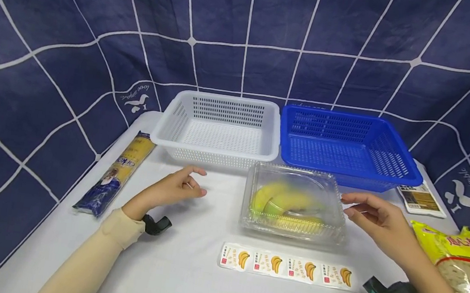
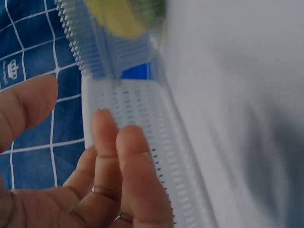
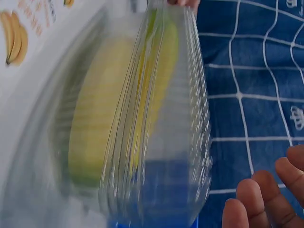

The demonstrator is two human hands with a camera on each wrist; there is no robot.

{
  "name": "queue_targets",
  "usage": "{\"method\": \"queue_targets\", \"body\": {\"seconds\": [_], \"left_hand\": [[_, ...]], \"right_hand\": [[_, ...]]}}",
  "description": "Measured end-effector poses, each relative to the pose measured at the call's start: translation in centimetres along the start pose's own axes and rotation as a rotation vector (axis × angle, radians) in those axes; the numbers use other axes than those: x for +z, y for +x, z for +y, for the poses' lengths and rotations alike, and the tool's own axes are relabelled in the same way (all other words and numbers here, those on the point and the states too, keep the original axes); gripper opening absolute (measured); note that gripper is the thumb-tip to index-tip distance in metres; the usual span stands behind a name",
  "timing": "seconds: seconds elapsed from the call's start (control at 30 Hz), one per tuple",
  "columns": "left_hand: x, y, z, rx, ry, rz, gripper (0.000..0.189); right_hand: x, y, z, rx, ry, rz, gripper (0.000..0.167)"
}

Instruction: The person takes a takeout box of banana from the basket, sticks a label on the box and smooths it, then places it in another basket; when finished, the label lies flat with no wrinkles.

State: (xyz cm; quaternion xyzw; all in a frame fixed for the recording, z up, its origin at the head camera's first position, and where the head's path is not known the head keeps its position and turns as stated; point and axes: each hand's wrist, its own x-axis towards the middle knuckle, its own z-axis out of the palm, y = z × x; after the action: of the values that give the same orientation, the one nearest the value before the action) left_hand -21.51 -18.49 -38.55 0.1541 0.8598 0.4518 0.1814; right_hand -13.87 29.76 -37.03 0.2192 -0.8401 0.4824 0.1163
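Note:
A clear plastic clamshell box (image 1: 298, 203) with bananas (image 1: 283, 202) inside lies on the white table, its lid down over them. My right hand (image 1: 377, 222) is at the box's right side, fingers loosely bent and holding nothing. To the left of the box, my left hand (image 1: 177, 188) hovers over the table with thumb and fingers apart and nothing between them. In the left wrist view the left fingers (image 2: 135, 171) show against the white basket. A strip of banana stickers (image 1: 286, 266) lies in front of the box.
Behind the box stand a white basket (image 1: 216, 157) and a blue basket (image 1: 346, 176), side by side. A noodle pack (image 1: 119, 171) lies at the left. On the right are a white-and-brown packet (image 1: 422, 199) and a yellow bag (image 1: 464, 267). A dark checked cloth (image 1: 276, 29) hangs behind.

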Motion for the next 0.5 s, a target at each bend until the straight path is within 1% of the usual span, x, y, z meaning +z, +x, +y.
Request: {"method": "queue_targets", "body": {"seconds": [0.1, 0.2, 0.37, 0.5], "left_hand": [[1.1, -0.3, -0.4, 0.018, 0.015, -0.082, 0.055], [2.3, -0.5, -0.7, 0.04, 0.049, -0.171, 0.045], [4.1, -0.8, -1.0, 0.054, 0.122, -0.303, 0.028], [5.0, -1.0, -0.9, 0.063, 0.115, -0.402, 0.018]], "right_hand": [[0.7, -0.2, -0.5, -0.052, 0.081, -0.06, 0.036], [1.4, -0.4, -1.2, -0.066, 0.114, -0.136, 0.038], [2.9, -0.5, -2.0, -0.074, 0.125, -0.297, 0.031], [4.3, -0.6, -2.2, -0.098, 0.171, -0.427, 0.029]]}}
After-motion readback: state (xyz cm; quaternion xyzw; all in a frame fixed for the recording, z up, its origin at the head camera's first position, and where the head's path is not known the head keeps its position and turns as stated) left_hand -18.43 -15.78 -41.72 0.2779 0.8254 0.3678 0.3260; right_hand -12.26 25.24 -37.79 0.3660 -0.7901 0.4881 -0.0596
